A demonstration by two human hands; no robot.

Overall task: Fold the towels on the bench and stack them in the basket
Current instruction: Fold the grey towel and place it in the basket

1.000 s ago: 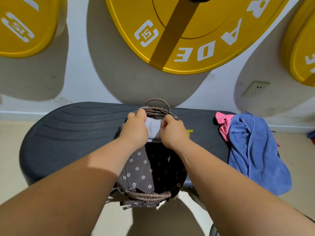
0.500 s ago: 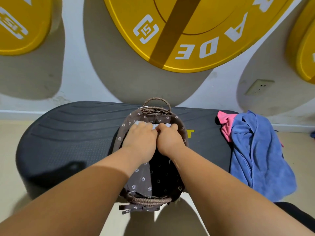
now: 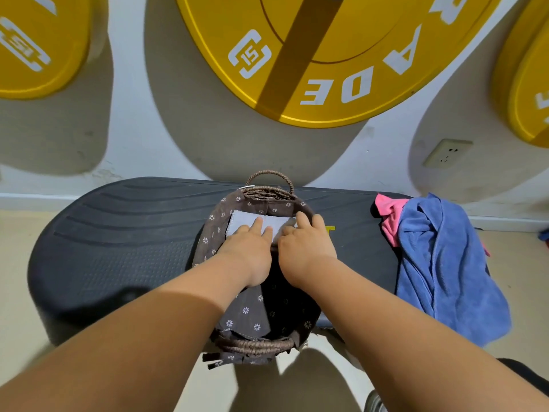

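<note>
A wicker basket (image 3: 269,192) with a brown flowered lining stands on the black bench (image 3: 124,233). A folded pale grey towel (image 3: 242,223) lies inside it at the far end. My left hand (image 3: 249,248) rests flat on the towel with straight fingers. Beside it, my right hand (image 3: 306,242) presses the towel's right part, fingers extended toward the basket's rim. A crumpled blue towel (image 3: 445,269) and a pink towel (image 3: 389,215) lie on the bench's right end, the blue one hanging over the front edge.
Yellow weight plates (image 3: 341,55) hang on the white wall behind the bench. A wall socket (image 3: 447,153) sits at the right. Beige floor surrounds the bench.
Both hands went from holding the grey towel above the basket to lowering it inside. They now lie flat on it with fingers straightened.
</note>
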